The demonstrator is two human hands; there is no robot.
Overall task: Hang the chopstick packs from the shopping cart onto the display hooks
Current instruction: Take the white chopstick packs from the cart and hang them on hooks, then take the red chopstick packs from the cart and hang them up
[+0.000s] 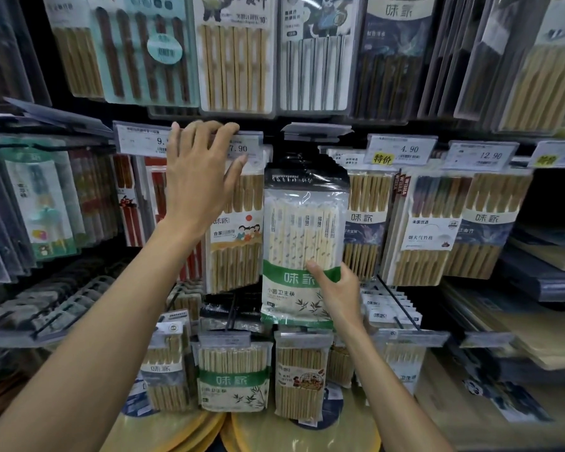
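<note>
The right hand (338, 290) pinches the green-banded chopstick pack (302, 230) low down, thumb in front, while the left hand (199, 177), fingers spread, touches the price tag (242, 148).

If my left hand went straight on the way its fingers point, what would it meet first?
Probably the price tag holder marked 7.90: the left hand points up at it, fingertips seemingly at its top edge, though depth is unclear.

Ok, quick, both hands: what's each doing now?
Left hand: open, fingers on the clear price-label holder.
Right hand: grips the green-and-white plastic chopstick pack.
</note>
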